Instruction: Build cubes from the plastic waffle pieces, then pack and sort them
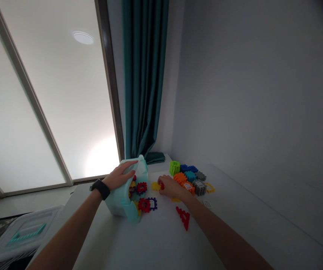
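A translucent pale-teal bin (119,202) lies on its side on the white table, its opening facing right. My left hand (119,175) rests on the bin's upper side with fingers stretched out. Red and purple toothed plastic building pieces (143,205) spill from the opening; others sit inside, partly hidden. To the right of the bin, my right hand (169,186) is closed in a pinch on a small red plastic building piece (162,185). Directly beside those fingertips is a yellow piece (155,186). Another yellow piece (175,200) lies partly under the wrist.
Behind my right hand are sorted stacks: lime green (174,168), orange (180,177), blue (188,168), teal (190,176) and grey (199,188). A yellow ring piece (210,188) and a red triangle (183,218) lie nearby. A clear lid (34,228) is at lower left.
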{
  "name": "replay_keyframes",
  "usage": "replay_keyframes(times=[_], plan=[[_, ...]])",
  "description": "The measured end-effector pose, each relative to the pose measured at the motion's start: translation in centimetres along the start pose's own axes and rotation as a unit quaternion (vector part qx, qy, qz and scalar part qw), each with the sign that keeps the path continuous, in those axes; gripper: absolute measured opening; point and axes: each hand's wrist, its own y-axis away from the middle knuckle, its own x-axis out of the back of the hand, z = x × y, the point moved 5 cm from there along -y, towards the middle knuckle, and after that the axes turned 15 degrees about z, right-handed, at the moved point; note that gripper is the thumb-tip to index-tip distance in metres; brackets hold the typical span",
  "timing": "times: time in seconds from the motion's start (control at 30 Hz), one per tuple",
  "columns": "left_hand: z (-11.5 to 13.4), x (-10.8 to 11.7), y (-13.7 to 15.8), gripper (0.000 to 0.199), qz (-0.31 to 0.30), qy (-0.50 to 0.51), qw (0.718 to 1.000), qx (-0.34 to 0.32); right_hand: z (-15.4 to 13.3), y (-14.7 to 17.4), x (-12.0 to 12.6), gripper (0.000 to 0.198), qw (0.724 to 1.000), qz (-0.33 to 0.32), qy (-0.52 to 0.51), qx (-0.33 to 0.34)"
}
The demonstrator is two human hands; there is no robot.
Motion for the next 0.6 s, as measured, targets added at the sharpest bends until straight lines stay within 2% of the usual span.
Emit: replay_keyframes(times=[0.1, 0.2, 0.3, 0.4, 0.5, 0.6], plan=[[-0.1, 0.0, -0.1, 0.055, -0.002, -0.005, 1.0, -0.005, -1.5, -1.4, 1.0, 0.022, 0.998, 0.038, -0.045, -0.011], [-0.1, -0.2, -0.2, 0.054, 0.002, -0.002, 1.0, -0.028, -4.4, -2.6, 1.2, 0.032, 0.992, 0.062, -0.104, 0.024], [-0.2, -0.2, -0.1, 0.054, 0.003, 0.006, 1.0, -0.029, -6.0, -1.9, 0.5, 0.031, 0.991, 0.05, -0.112, 0.056], [-0.5, -0.1, 0.0, 0.055, 0.004, 0.02, 1.0, -0.016, -5.6, 0.6, -1.2, 0.024, 0.996, 0.003, -0.068, 0.057], [-0.8, 0.0, -0.1, 0.055, 0.004, 0.022, 1.0, -0.004, -4.4, 3.1, -3.0, 0.039, 0.999, -0.022, -0.009, 0.031], [-0.9, 0.0, -0.1, 0.056, 0.002, 0.019, 1.0, -0.001, -4.2, 4.2, -4.3, 0.05, 0.999, -0.033, 0.028, 0.013]])
